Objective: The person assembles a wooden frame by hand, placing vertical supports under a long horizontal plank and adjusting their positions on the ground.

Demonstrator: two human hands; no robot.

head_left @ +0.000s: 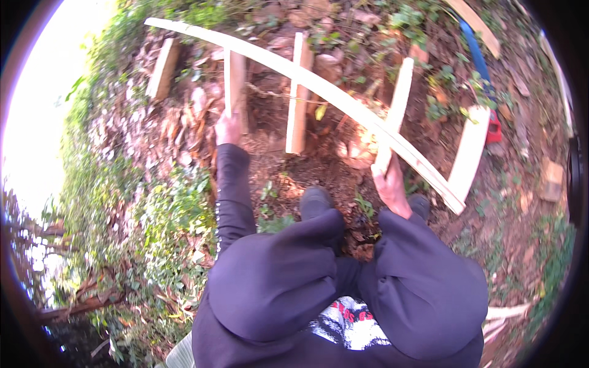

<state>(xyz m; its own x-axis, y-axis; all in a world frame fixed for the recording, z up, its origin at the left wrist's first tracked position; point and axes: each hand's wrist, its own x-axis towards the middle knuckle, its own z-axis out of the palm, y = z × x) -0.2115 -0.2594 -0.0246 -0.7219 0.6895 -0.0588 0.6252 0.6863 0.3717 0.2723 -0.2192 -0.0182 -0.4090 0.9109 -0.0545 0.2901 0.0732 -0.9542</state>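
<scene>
A long pale wooden strip (331, 92) slants from the far left down to the near right, across several short wooden pieces. My left hand (228, 127) is closed around the near end of one short wooden piece (234, 83), left of the middle. Lower right, my right hand (391, 187) grips the near end of another short piece (400, 98), which the strip crosses. Between my hands a third short piece (297, 116) lies under the strip. Another board (469, 147) meets the strip near its right end.
A block of wood (163, 70) lies at the far left. At the far right are a blue strip-shaped thing (475, 52), a red piece (494, 127) and a wooden slat (475, 26). A small wood block (551, 181) rests near the right edge. Dry leaves and green plants cover the ground.
</scene>
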